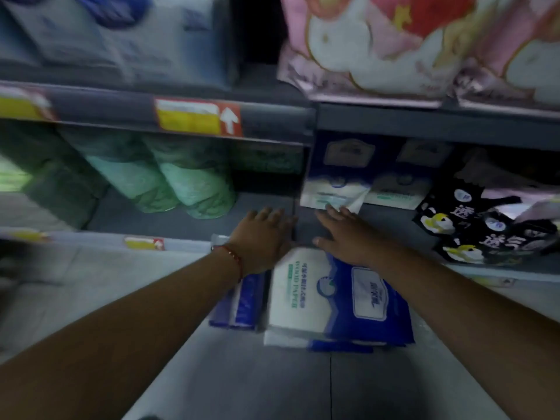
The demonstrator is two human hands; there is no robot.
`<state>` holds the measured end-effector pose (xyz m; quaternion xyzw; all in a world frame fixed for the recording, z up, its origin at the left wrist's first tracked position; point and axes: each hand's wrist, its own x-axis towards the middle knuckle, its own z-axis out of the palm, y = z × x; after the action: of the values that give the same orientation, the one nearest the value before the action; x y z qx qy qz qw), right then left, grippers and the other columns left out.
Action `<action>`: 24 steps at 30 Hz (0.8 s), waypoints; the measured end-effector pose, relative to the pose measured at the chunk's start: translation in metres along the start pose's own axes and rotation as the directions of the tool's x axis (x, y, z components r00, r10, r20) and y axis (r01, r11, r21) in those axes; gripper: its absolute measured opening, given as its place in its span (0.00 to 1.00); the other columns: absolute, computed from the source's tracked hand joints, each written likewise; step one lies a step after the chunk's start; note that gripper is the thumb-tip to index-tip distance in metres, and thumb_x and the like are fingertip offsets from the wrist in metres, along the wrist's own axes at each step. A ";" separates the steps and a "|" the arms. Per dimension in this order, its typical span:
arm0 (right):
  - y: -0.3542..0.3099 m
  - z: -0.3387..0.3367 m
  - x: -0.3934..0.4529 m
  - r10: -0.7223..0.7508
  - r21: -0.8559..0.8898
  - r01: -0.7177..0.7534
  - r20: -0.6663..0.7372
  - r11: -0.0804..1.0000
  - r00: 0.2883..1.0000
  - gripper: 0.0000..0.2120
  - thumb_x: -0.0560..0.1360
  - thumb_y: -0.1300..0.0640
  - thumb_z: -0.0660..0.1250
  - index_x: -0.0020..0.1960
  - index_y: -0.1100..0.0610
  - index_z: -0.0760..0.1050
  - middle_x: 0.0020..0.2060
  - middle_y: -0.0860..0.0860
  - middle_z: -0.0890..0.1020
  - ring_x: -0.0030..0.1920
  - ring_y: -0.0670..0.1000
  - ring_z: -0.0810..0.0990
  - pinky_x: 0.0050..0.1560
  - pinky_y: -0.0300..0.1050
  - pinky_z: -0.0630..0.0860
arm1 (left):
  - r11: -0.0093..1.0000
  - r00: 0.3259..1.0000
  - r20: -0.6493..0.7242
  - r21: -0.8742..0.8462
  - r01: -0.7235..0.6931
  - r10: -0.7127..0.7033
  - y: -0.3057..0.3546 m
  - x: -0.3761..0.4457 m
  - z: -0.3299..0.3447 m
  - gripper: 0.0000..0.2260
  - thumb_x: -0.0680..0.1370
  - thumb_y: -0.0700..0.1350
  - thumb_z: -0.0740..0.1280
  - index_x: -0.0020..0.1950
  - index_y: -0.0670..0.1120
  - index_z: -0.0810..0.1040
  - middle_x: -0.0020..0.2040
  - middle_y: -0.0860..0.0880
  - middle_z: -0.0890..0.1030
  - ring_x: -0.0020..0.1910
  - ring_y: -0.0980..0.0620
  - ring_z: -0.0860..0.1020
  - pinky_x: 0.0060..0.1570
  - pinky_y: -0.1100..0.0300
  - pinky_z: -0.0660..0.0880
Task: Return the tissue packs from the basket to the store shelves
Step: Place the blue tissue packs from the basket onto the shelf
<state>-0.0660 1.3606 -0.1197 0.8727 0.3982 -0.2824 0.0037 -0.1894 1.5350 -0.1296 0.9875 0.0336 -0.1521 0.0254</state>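
Note:
Both my arms reach toward the middle shelf (188,219). My left hand (263,234) is flat with straight fingers at the shelf's front edge, holding nothing. My right hand (345,234) is also flat, its fingertips touching the bottom of a blue-and-white tissue pack (336,180) that stands upright on the shelf. Below my hands, a stack of blue-and-white tissue packs (321,298) lies flat, with a narrower blue pack (239,304) beside it on the left. No basket is in view.
Green tissue rolls (169,180) fill the left of the middle shelf. Black packs with white characters (485,225) sit to the right. Pink cartoon packs (394,40) and pale blue packs (121,34) are on the top shelf. Price tags (197,116) line the shelf edges.

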 end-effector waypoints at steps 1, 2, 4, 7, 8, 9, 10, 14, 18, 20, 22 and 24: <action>-0.023 -0.015 -0.013 -0.017 -0.003 0.017 0.035 1.000 0.999 0.35 0.82 0.39 0.55 0.81 0.48 0.43 0.81 0.52 0.43 0.80 0.58 0.44 0.78 0.56 0.47 | 0.998 0.999 0.019 -0.029 0.048 -0.048 -0.005 -0.027 -0.014 0.30 0.82 0.62 0.49 0.81 0.51 0.51 0.81 0.43 0.53 0.78 0.41 0.56 0.75 0.48 0.55; -0.048 -0.031 -0.027 -0.037 -0.006 0.038 0.061 0.999 0.997 0.35 0.82 0.39 0.55 0.81 0.48 0.43 0.81 0.52 0.44 0.80 0.58 0.44 0.78 0.56 0.47 | 0.993 0.995 0.036 -0.058 0.099 -0.097 -0.012 -0.055 -0.029 0.31 0.81 0.64 0.48 0.81 0.52 0.51 0.81 0.42 0.53 0.78 0.40 0.56 0.75 0.48 0.55; -0.100 -0.064 -0.052 -0.074 0.007 0.074 0.107 0.997 0.992 0.35 0.81 0.38 0.56 0.81 0.48 0.44 0.81 0.52 0.45 0.80 0.59 0.45 0.78 0.55 0.47 | 0.972 0.978 0.067 -0.113 0.205 -0.199 -0.029 -0.114 -0.063 0.33 0.80 0.66 0.51 0.81 0.53 0.51 0.81 0.42 0.52 0.78 0.39 0.56 0.74 0.46 0.56; -0.190 -0.116 -0.086 -0.134 0.037 0.130 0.180 0.991 0.974 0.35 0.80 0.38 0.57 0.81 0.47 0.46 0.81 0.52 0.46 0.80 0.59 0.46 0.78 0.55 0.49 | 0.908 0.925 0.097 -0.179 0.379 -0.367 -0.063 -0.213 -0.120 0.35 0.78 0.69 0.50 0.81 0.55 0.49 0.81 0.42 0.51 0.78 0.38 0.56 0.74 0.43 0.58; -0.221 -0.133 -0.099 -0.155 0.052 0.148 0.197 0.988 0.968 0.36 0.80 0.38 0.58 0.81 0.47 0.47 0.81 0.52 0.47 0.80 0.58 0.47 0.78 0.55 0.49 | 0.877 0.898 0.106 -0.193 0.440 -0.427 -0.075 -0.246 -0.139 0.35 0.78 0.70 0.49 0.81 0.56 0.47 0.81 0.42 0.50 0.78 0.38 0.55 0.73 0.43 0.58; -0.252 -0.148 -0.111 -0.174 0.064 0.164 0.218 0.984 0.960 0.36 0.80 0.37 0.58 0.81 0.47 0.48 0.81 0.52 0.47 0.80 0.58 0.47 0.78 0.55 0.49 | 0.839 0.866 0.131 -0.216 0.500 -0.482 -0.087 -0.278 -0.156 0.35 0.78 0.70 0.48 0.81 0.56 0.46 0.81 0.42 0.49 0.78 0.38 0.55 0.73 0.42 0.58; -0.292 -0.165 -0.120 -0.207 0.072 0.196 0.236 0.978 0.949 0.36 0.79 0.37 0.59 0.81 0.47 0.49 0.81 0.52 0.49 0.80 0.58 0.48 0.78 0.55 0.50 | 0.787 0.825 0.153 -0.246 0.566 -0.545 -0.105 -0.317 -0.175 0.35 0.78 0.71 0.48 0.81 0.57 0.45 0.81 0.43 0.48 0.78 0.38 0.55 0.73 0.42 0.58; -0.413 -0.198 -0.135 -0.303 0.085 0.291 0.284 0.953 0.910 0.38 0.77 0.35 0.59 0.80 0.51 0.53 0.80 0.54 0.55 0.79 0.55 0.54 0.77 0.50 0.55 | 0.616 0.688 0.189 -0.326 0.717 -0.701 -0.163 -0.432 -0.210 0.37 0.75 0.72 0.46 0.81 0.57 0.47 0.81 0.42 0.50 0.77 0.38 0.58 0.72 0.43 0.61; -0.562 -0.208 -0.135 -0.336 0.088 0.327 0.367 0.941 0.867 0.34 0.78 0.39 0.61 0.80 0.50 0.57 0.79 0.51 0.59 0.78 0.54 0.59 0.75 0.50 0.59 | 0.407 0.524 0.253 -0.396 0.823 -0.813 -0.240 -0.560 -0.208 0.35 0.76 0.70 0.53 0.80 0.57 0.53 0.80 0.42 0.56 0.75 0.39 0.62 0.69 0.44 0.65; -0.628 -0.201 -0.129 -0.348 0.105 0.334 0.371 0.937 0.861 0.38 0.74 0.33 0.60 0.79 0.47 0.58 0.79 0.50 0.60 0.77 0.54 0.61 0.74 0.54 0.63 | 0.335 0.467 0.300 -0.400 0.853 -0.832 -0.272 -0.611 -0.200 0.36 0.75 0.71 0.51 0.80 0.56 0.52 0.80 0.41 0.56 0.74 0.38 0.64 0.67 0.44 0.68; -0.682 -0.185 -0.117 -0.381 0.069 0.383 0.353 0.921 0.855 0.45 0.66 0.27 0.54 0.79 0.45 0.58 0.78 0.49 0.62 0.76 0.54 0.62 0.73 0.55 0.64 | 0.293 0.425 0.333 -0.380 0.877 -0.842 -0.300 -0.649 -0.190 0.38 0.74 0.72 0.46 0.80 0.55 0.50 0.80 0.42 0.54 0.74 0.38 0.64 0.68 0.44 0.68; -0.729 -0.171 -0.105 -0.424 0.052 0.436 0.356 0.899 0.833 0.42 0.66 0.28 0.53 0.77 0.46 0.61 0.76 0.51 0.65 0.75 0.54 0.64 0.72 0.54 0.65 | 0.264 0.398 0.361 -0.368 0.892 -0.843 -0.327 -0.675 -0.179 0.37 0.76 0.71 0.47 0.81 0.55 0.49 0.81 0.42 0.53 0.74 0.39 0.63 0.70 0.45 0.66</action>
<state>-0.5451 1.8248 0.2358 0.6943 0.5809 -0.4240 0.0263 -0.8026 1.8321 0.2322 0.7516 0.6052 -0.1712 0.1987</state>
